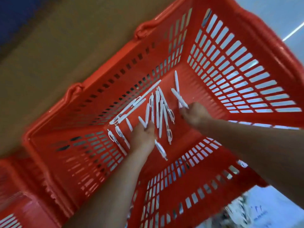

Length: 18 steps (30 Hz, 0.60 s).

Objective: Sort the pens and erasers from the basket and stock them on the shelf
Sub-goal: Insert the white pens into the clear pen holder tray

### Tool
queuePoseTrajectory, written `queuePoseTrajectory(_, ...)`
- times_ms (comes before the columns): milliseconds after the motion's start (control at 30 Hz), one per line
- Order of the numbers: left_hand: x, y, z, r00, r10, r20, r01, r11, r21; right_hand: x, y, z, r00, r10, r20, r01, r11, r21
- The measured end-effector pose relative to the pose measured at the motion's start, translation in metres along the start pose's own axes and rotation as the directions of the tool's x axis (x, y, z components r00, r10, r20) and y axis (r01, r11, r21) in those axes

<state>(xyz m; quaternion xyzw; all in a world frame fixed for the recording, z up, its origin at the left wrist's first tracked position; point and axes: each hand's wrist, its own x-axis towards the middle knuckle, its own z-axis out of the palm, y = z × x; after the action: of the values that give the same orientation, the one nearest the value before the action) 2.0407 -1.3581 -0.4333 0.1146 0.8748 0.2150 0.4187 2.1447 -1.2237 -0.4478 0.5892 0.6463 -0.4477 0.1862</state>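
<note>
Reaching into the red basket (230,66), both hands are gathering off its floor, where the white pens (160,112) are lying scattered. Left hand (143,137) is curling round a couple, right hand (195,115) is pinching one pen (179,98) further right, probably bunching them.

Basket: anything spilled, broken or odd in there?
Nothing damaged or spilled. The white pens lie criss-crossed on the floor of the red basket, all inside it. No erasers show.
</note>
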Motion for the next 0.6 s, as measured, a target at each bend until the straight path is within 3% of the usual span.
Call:
queuePoseTrajectory(67,-0.024,0.024,-0.013,0.996,-0.072,0.055,0.083,0.97,-0.228,-0.031,-0.013,-0.013,0.989,0.046,0.14,-0.084,0.956,0.281)
queuePoseTrajectory(133,-0.05,0.051,-0.027,0.991,-0.071,0.113,0.111,0.906,-0.408,-0.072,-0.031,-0.032,0.927,0.025,0.373,-0.229,0.827,0.514)
queuePoseTrajectory(233,-0.09,0.093,-0.054,0.998,-0.001,0.057,0.025,0.901,-0.432,-0.137,-0.054,-0.068,0.785,-0.127,0.606,-0.391,0.656,0.645)
queuePoseTrajectory(300,-0.12,0.125,-0.076,0.998,0.061,0.002,-0.054,0.914,-0.402,-0.177,-0.068,-0.094,0.776,-0.209,0.595,-0.393,0.579,0.715)
queuePoseTrajectory(433,-0.186,0.187,-0.122,0.992,0.123,0.04,-0.099,0.92,-0.38,-0.254,-0.101,-0.148,0.879,-0.284,0.383,-0.217,0.478,0.851)
queuePoseTrajectory(600,-0.27,0.248,-0.197,0.946,0.323,0.019,-0.305,0.91,-0.283,-0.345,-0.137,-0.221,0.918,-0.333,0.217,0.0,0.546,0.838)
